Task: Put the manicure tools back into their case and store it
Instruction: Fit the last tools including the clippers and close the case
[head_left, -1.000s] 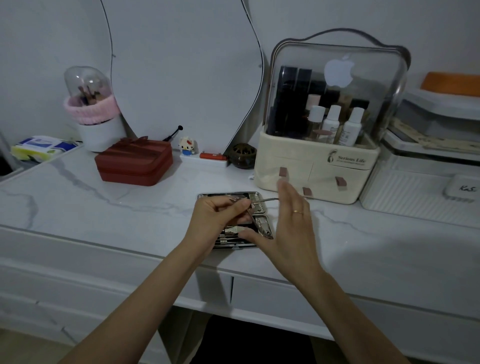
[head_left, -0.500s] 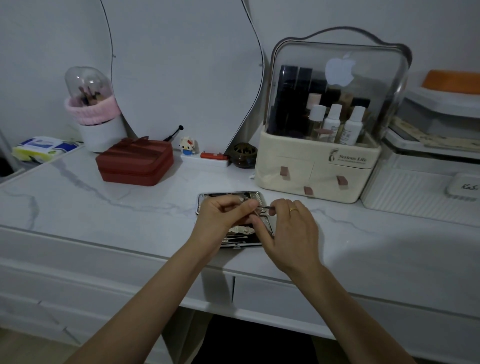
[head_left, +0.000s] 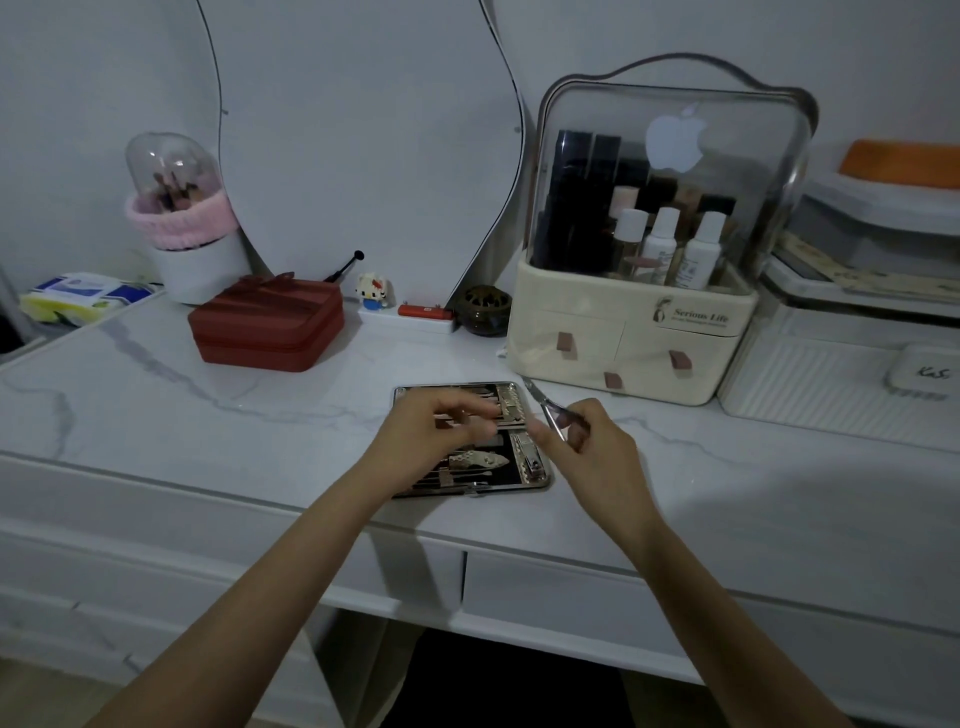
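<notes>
Right hand (head_left: 592, 447) pinches nippers (head_left: 545, 410) beside case (head_left: 540, 480)

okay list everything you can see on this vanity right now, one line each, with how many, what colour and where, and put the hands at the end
manicure case: one, silver rim, dark lining, open flat at the front middle
cuticle nipper: one, silver, in the right hand beside the case
zip box: one, dark red, back left
brush holder: one, white with pink band and clear dome, far left
cosmetics organiser: one, cream with clear lid, back right, bottles inside
cat figurine: one, white, by the mirror
mirror: one, against the wall
wipes pack: one, blue and yellow, far left
left hand: over the case, blurred
right hand: pinches the nipper
</notes>
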